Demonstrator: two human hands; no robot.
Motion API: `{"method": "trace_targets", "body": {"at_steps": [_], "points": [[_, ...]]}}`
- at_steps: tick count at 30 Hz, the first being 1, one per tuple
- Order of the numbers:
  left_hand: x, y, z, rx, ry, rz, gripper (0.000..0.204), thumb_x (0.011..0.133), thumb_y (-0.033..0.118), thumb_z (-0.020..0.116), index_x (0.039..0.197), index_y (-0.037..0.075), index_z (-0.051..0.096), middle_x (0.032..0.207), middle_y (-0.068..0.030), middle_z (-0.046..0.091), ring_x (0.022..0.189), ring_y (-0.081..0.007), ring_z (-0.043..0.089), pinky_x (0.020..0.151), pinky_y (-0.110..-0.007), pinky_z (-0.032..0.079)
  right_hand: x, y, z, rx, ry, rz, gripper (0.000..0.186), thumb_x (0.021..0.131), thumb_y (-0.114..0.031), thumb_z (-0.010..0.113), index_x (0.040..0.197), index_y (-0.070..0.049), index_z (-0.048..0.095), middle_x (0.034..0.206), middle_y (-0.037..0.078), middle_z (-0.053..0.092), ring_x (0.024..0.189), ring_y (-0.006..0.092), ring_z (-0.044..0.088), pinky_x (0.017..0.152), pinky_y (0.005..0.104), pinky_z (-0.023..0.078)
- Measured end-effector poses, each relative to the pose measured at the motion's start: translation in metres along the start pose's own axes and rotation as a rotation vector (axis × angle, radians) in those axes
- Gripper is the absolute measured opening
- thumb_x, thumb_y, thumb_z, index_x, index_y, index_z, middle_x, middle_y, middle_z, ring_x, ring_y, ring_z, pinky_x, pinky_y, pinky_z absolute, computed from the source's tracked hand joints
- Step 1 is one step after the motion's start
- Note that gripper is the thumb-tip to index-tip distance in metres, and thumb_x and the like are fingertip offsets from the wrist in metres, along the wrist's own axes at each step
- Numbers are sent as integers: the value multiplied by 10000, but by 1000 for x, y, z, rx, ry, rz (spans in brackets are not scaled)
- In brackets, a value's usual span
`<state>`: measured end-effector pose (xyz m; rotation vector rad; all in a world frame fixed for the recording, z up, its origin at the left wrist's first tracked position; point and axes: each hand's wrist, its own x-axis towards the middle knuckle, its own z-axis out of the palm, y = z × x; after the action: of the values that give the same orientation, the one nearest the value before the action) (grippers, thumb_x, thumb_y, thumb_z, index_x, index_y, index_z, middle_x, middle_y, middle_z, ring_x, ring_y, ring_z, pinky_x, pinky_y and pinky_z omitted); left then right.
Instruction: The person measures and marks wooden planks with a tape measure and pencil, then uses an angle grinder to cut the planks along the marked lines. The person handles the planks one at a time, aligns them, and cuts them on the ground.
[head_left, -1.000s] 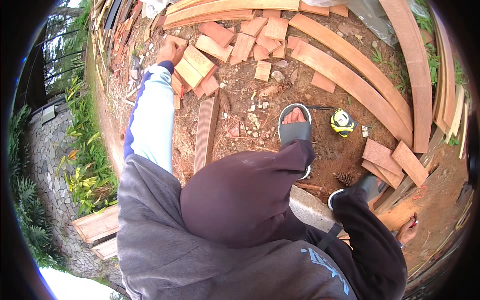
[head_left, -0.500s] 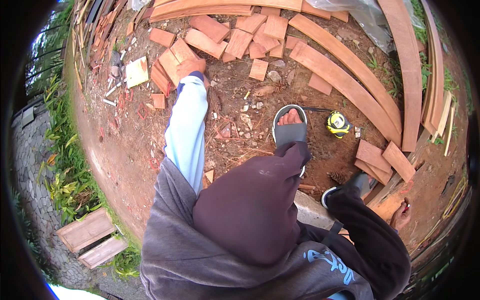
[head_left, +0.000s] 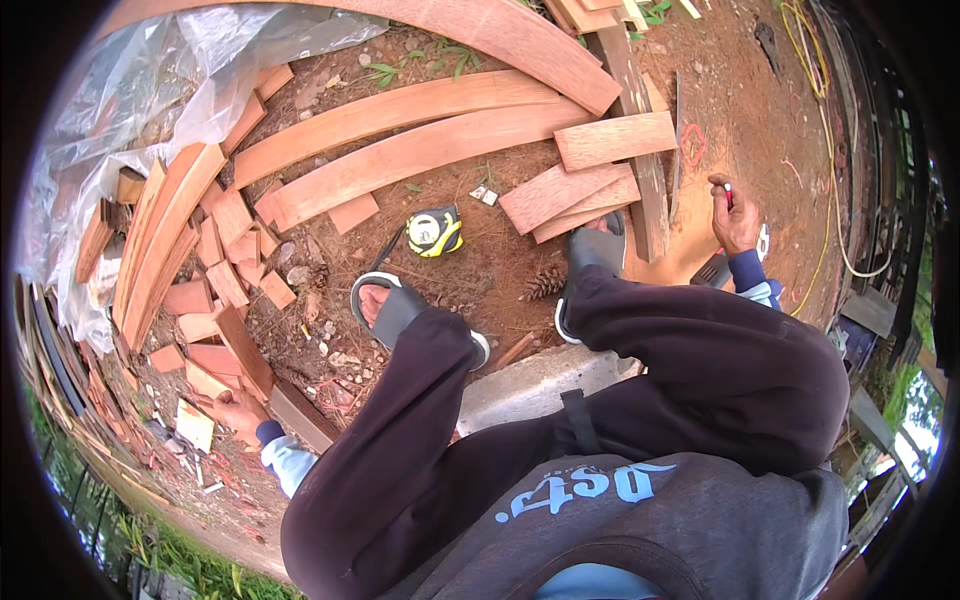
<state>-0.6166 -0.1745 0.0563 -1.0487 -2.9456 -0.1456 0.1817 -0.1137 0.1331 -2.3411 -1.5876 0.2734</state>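
Note:
At the lower left my left hand (head_left: pixel 237 410) grips a short wooden piece (head_left: pixel 205 384) among offcuts, beside a longer board (head_left: pixel 245 355) that looks tilted on edge; exactly which pieces its fingers touch is hard to tell. My right hand (head_left: pixel 735 218), at the right, is closed around a small red marker (head_left: pixel 729 198) with a pale tip, near a weathered timber (head_left: pixel 650 235). Between my sandaled feet and the curved planks (head_left: pixel 420 150) lies a yellow-and-black tape measure (head_left: pixel 434 232). Short reddish boards (head_left: pixel 615 140) are stacked by my right foot.
Plastic sheeting (head_left: pixel 190 50) covers part of the wood at the upper left. A concrete block (head_left: pixel 520 390) lies beneath my legs, with a pine cone (head_left: pixel 543 284) nearby. A yellow cord (head_left: pixel 815 70) runs along the right, near dark timbers. Plants (head_left: pixel 160 545) border the lower left.
The view has swung right, so the scene appears shifted and rotated. My left hand stays at the offcuts, where a board now appears more tilted. My right hand still holds the marker.

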Motion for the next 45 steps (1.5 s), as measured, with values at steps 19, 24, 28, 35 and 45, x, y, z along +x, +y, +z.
{"method": "trace_targets", "body": {"at_steps": [19,24,28,35,45], "points": [[-1,188,-68,-739,-581,494,341,938,243,572,1137,-32,552,980,-74,618,853,-140,579,757,-268,488,37,-13,32,395,-85,-105,180,880,-112,548,1017,-47,645,828,137,653,692,215,623,652,316,491],[-101,375,-99,-514,-1203,1045,292,905,210,607,1118,12,603,904,-60,655,835,-126,577,718,-285,479,27,-105,44,600,-282,-292,311,886,-261,595,1117,-54,609,901,145,668,793,232,658,722,346,513],[-187,444,-63,-405,-1245,1416,310,883,240,618,1064,-11,595,868,-192,648,797,-307,639,719,-362,481,13,-113,58,848,-391,-155,320,891,-304,606,1091,-54,597,711,84,605,705,187,630,648,323,499],[-262,487,26,-789,-1407,693,253,842,129,668,1045,-11,615,847,-96,656,752,-148,602,651,-282,485,23,-24,57,911,-372,356,297,895,-318,626,753,-63,573,603,-75,422,561,44,360,476,242,310],[-324,466,62,-1267,-1124,60,327,719,-61,671,1044,-73,640,874,-81,635,728,-127,595,666,-243,505,63,12,83,440,-119,126,376,879,-280,619,1107,19,614,901,150,675,787,216,644,731,326,501]]}}
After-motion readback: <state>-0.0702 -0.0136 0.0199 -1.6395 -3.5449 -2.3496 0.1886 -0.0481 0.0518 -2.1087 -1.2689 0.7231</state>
